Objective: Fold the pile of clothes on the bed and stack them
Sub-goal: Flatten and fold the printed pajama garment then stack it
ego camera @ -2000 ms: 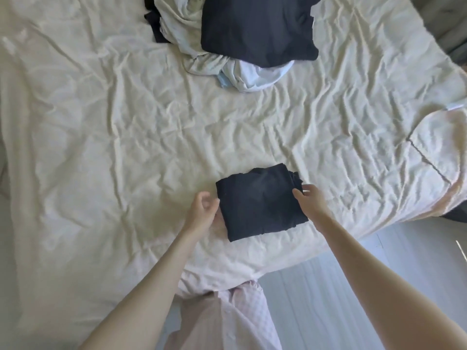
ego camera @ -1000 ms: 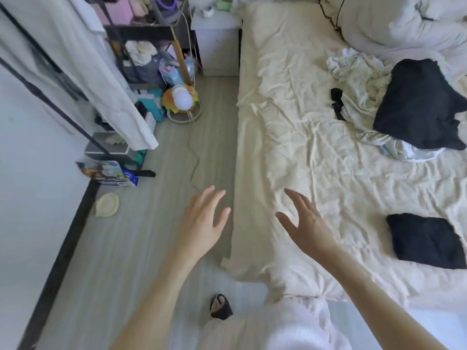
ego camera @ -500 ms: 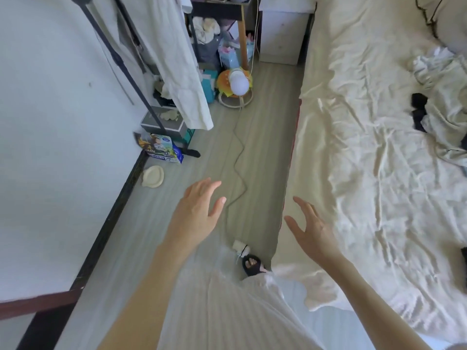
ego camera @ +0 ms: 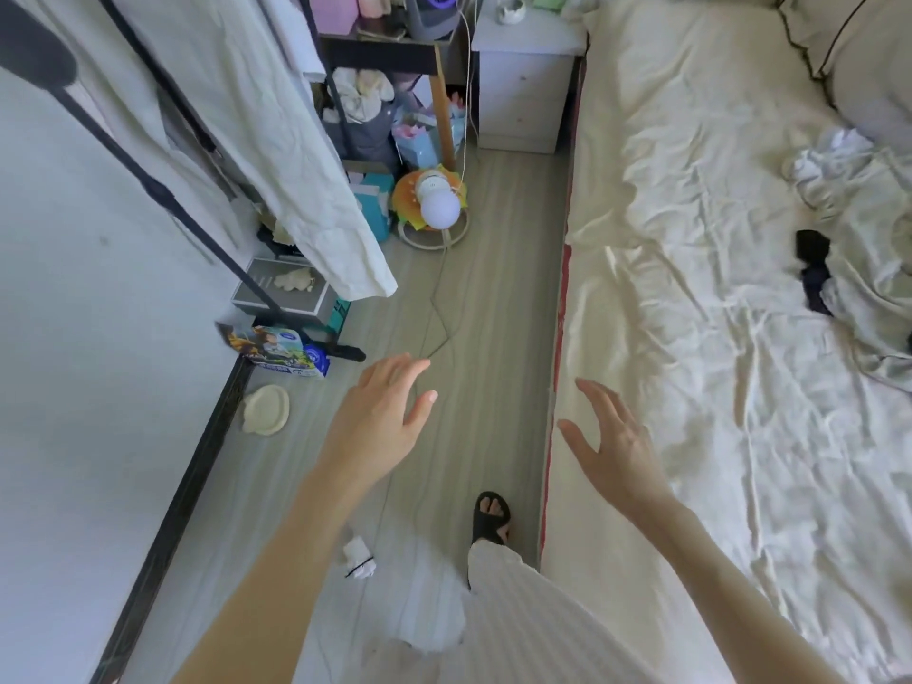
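Head view: two empty, spread hands (ego camera: 493, 431).

Globe lamp (ego camera: 436, 209) near nightstand (ego camera: 524, 86)

The pile of clothes (ego camera: 868, 269) lies at the far right side of the bed (ego camera: 691, 338), cut off by the frame's edge, so I see only part of it. It is a rumpled, unfolded heap of pale cream and white fabric, with a small black garment (ego camera: 813, 274) poking out at its left edge and touching the pale cloth. The heap rests on the wrinkled cream sheet, just below the pillows.
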The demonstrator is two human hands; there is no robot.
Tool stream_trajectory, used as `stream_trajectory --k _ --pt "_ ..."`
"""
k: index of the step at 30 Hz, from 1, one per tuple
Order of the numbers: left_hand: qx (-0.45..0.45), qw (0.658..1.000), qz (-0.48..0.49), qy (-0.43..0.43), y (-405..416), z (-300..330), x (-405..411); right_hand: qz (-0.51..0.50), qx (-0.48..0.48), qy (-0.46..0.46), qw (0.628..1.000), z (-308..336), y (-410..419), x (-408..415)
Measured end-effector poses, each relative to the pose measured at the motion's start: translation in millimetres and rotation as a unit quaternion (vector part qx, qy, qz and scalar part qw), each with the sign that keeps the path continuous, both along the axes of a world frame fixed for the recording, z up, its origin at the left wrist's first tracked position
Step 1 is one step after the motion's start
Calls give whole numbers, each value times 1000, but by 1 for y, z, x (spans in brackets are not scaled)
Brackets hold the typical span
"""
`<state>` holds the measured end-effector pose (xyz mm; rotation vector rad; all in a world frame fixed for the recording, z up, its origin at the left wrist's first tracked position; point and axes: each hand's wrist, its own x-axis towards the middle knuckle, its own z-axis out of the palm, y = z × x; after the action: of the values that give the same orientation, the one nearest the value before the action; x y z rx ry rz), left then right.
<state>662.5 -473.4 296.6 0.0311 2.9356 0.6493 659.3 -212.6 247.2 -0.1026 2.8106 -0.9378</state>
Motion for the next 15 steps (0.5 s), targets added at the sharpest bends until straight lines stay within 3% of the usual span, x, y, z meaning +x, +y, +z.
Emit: stream_trajectory --k 5,15 --pt "-10 999 -41 10 10 9 -93 -18 32 55 998 27 9 -91" --pt "29 990 -140 15 44 2 -291 -98 80 42 991 40 34 -248"
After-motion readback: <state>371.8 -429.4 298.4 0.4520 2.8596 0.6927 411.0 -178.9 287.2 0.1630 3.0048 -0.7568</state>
